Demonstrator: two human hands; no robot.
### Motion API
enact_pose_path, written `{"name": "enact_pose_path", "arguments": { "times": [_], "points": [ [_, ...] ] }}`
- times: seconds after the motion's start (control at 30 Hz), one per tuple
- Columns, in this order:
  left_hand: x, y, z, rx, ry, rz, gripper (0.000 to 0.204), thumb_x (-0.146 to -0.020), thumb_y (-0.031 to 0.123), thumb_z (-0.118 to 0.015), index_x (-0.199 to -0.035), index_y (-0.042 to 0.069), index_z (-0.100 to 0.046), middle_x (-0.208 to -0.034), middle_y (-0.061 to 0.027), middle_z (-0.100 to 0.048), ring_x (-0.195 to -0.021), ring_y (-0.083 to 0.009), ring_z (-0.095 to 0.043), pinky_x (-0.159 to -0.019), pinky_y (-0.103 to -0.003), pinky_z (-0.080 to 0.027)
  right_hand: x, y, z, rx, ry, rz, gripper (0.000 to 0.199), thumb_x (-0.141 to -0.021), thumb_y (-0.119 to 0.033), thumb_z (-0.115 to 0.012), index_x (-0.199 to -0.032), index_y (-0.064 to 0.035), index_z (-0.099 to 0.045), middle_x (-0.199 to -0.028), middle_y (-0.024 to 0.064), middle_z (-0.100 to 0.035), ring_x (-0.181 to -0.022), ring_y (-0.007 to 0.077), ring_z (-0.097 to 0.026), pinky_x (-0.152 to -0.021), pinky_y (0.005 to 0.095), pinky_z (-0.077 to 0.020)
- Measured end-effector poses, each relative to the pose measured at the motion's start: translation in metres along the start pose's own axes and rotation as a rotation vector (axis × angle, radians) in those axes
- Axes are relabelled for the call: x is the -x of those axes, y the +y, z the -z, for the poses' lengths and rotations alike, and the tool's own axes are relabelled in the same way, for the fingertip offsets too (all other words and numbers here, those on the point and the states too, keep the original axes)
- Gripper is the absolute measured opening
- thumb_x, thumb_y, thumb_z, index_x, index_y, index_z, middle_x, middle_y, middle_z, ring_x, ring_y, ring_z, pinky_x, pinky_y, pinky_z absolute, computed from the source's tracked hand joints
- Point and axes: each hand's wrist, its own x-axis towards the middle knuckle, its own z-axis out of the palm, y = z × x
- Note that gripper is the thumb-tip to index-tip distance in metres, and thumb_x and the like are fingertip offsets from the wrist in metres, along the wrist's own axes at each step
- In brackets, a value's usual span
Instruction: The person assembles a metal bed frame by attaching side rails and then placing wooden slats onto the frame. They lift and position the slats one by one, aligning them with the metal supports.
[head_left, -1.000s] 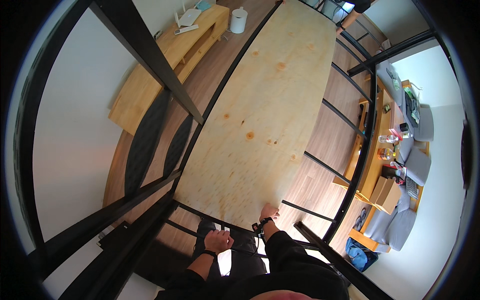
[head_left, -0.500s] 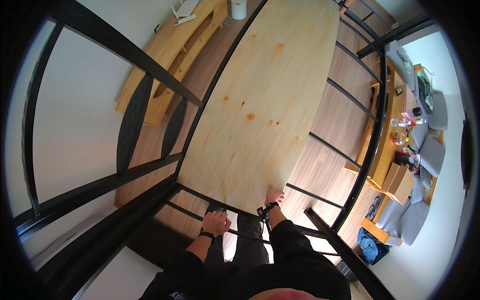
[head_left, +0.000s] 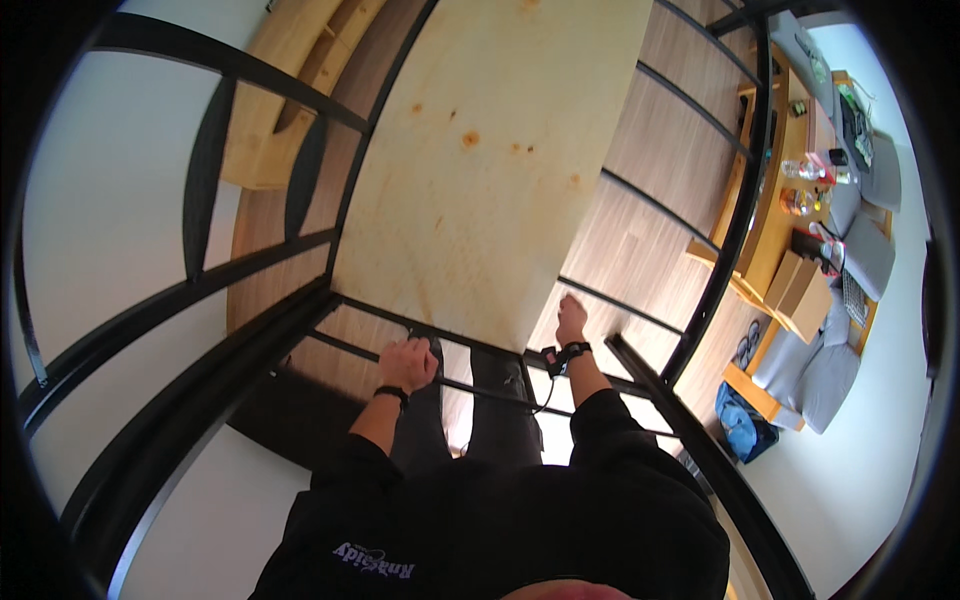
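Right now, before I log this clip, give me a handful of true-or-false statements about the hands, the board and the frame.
1. The right hand touches the near edge of the wooden board. True.
2. The left hand holds a hammer. False: it rests on a bar of the black metal frame, with no tool.
3. The board lies across the frame. True.
4. The board is painted blue. False: it is bare pale wood with knots.

A large pale plywood board (head_left: 490,170) with scattered brown knots lies flat across the crossbars of a black metal frame (head_left: 690,330). Its near edge sits just beyond the person's hands, its far end running out of view.
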Motion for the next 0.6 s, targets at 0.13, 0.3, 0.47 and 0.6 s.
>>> {"name": "enact_pose_path", "arguments": {
  "times": [0.13, 0.3, 0.47, 0.6],
  "points": [
    [0.003, -0.004, -0.005, 0.04, 0.022, -0.016, 0.014, -0.08, 0.021, -0.063, -0.075, 0.012, -0.054, -0.067, -0.0098, -0.06, -0.066, -0.0343, -0.063, -0.062, -0.049, -0.048, 0.054, -0.036, 0.037, -0.294, -0.232, 0.154, 0.027, -0.101, -0.015, -0.067, -0.123, 0.0007, -0.068, -0.105, 0.0141, -0.075, -0.069, 0.011, -0.063, -0.068, 0.0274, -0.0586],
    [0.002, -0.004, -0.005, 0.04, 0.033, -0.018, 0.013, -0.08, 0.02, -0.064, -0.072, 0.012, -0.057, -0.066, -0.0115, -0.061, -0.062, -0.0358, -0.062, -0.056, -0.049, -0.048, 0.117, -0.05, 0.085, -0.229, -0.243, 0.174, 0.04, -0.107, -0.036, -0.061, -0.106, 0.0023, -0.072, -0.064, -0.0041, -0.049, -0.056, 0.0072, -0.047, -0.063, 0.0267, -0.0538],
    [0.004, -0.003, -0.004, 0.004, 0.066, -0.045, 0.016, -0.087, 0.018, -0.062, -0.075, 0.009, -0.055, -0.066, -0.0124, -0.059, -0.063, -0.0368, -0.061, -0.054, -0.048, -0.046, 0.163, -0.033, 0.144, -0.156, -0.311, 0.246, 0.028, -0.107, -0.024, -0.061, -0.119, 0.0003, -0.068, -0.067, -0.0021, -0.058, -0.063, 0.0071, -0.058, -0.071, 0.0249, -0.0557],
    [0.006, 0.001, -0.007, 0.033, 0.105, -0.001, 0.009, -0.091, 0.016, -0.062, -0.084, 0.009, -0.061, -0.07, -0.0112, -0.062, -0.065, -0.0347, -0.063, -0.057, -0.046, -0.049, 0.204, -0.011, 0.203, 0.149, -0.142, 0.411, 0.028, -0.106, -0.027, -0.064, -0.111, -0.0017, -0.076, -0.083, 0.0041, -0.074, -0.068, 0.0093, -0.067, -0.072, 0.023, -0.0541]
  ]
}}
